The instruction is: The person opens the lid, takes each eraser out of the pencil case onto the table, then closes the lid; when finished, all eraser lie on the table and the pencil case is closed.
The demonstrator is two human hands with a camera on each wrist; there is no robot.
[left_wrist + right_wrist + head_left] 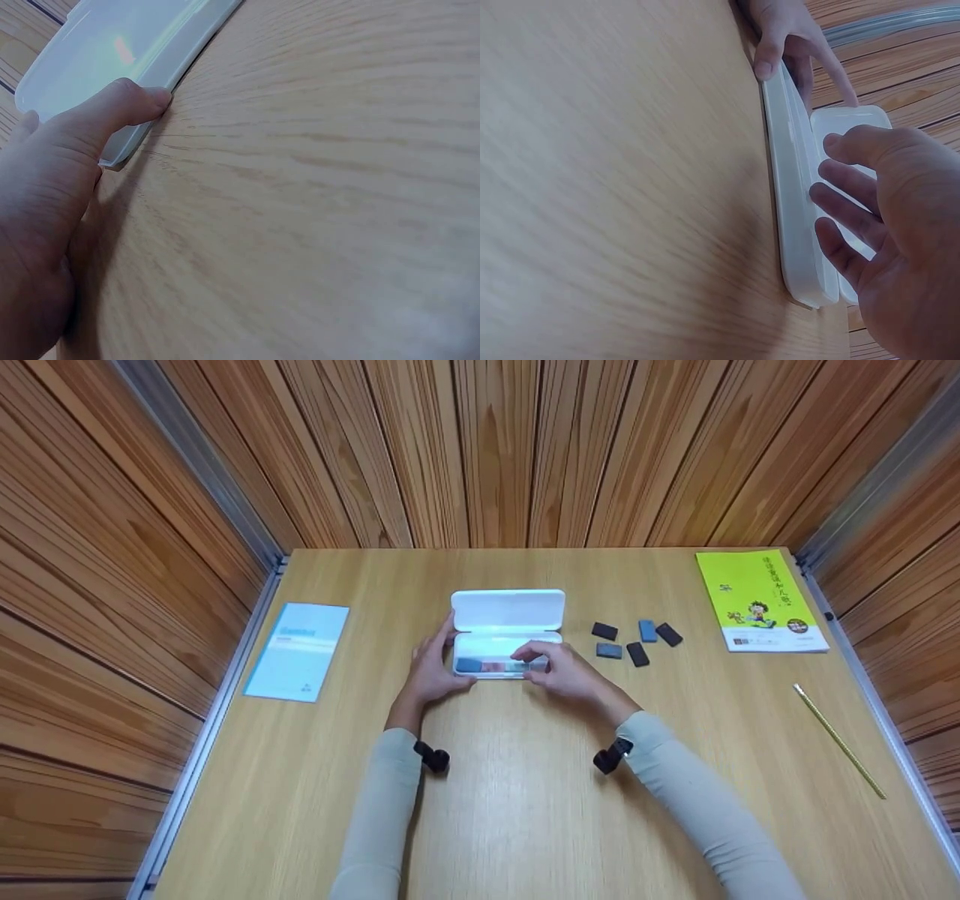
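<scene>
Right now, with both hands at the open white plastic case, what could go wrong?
The open white plastic case is light; the left hand only touches its end, so it may slide. The right hand hovers over the tray and could knock the raised lid shut. The small dark rectangular blocks lie close to the right sleeve.

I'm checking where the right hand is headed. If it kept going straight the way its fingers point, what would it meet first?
Probably the open white case: the right hand reaches toward its tray, fingers just over it. Whether they touch it, I can't tell.
</scene>
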